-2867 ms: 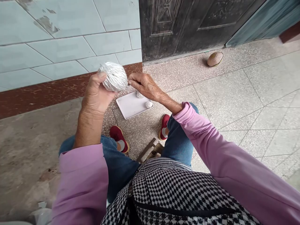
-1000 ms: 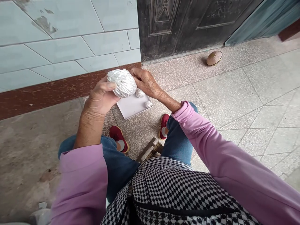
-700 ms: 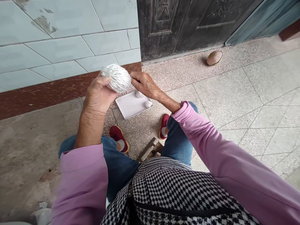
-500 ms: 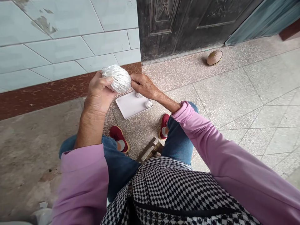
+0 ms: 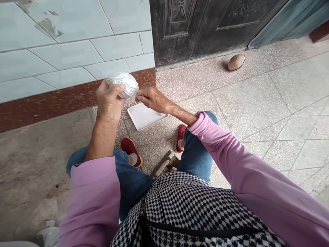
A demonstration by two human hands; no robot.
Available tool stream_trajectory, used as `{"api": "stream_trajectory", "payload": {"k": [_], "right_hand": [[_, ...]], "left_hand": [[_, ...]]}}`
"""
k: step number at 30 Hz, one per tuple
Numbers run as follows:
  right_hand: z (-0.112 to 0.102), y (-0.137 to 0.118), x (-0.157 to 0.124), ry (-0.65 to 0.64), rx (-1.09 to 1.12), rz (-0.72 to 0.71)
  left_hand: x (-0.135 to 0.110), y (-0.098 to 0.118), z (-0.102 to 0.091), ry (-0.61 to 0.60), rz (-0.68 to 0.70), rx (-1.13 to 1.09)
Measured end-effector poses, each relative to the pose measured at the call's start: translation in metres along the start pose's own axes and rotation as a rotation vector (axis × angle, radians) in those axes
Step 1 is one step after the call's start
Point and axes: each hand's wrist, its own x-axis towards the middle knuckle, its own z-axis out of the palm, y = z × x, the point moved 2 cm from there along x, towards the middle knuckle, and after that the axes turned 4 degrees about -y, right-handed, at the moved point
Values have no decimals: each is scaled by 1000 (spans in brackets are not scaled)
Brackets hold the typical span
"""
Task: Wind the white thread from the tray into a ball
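Observation:
A shiny white ball of plastic twine (image 5: 124, 82) is held up in front of the tiled wall. My left hand (image 5: 109, 99) grips it from the left, thumb across its near side and fingers behind. At the ball's lower right edge, my right hand (image 5: 153, 99) is closed in a pinch; what lies between its fingertips is too small to make out. Below both hands a shallow white tray (image 5: 145, 120) rests on the floor. My right hand covers the tray's upper right part, where only a bit of a small white ball (image 5: 162, 114) shows.
Red shoes (image 5: 131, 151) stand either side of the tray's near end. Between my legs is part of a low wooden stool (image 5: 164, 164). A dark door (image 5: 200, 31) adjoins the wall, with a brownish rounded object (image 5: 235, 62) near it. A whitish plastic bag (image 5: 48, 235) lies lower left.
The twine ball and both hands have shifted slightly left, and the ball has turned a little. My right hand is lower, covering more of the small white balls on the tray.

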Motion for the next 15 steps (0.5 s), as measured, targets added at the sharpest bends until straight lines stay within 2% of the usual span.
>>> {"api": "stream_trajectory", "payload": {"k": [2,4,8,12,15], "right_hand": [[-7,-3,-5,19,16,-34],[-15,-2,-7,70,46,-68],[-30,8,-4,192,127,-109],[-39,19,2,281,199,-105],[-41,24,3,295,209,-104]], "left_hand": [[5,-7,-5,39,28,95],[8,-11,-10,24,30,190],[-2,-11,-7,-178,-99,290],[-21,1,8,-341,-224,237],[-30,6,18,-450,-275,171]]}}
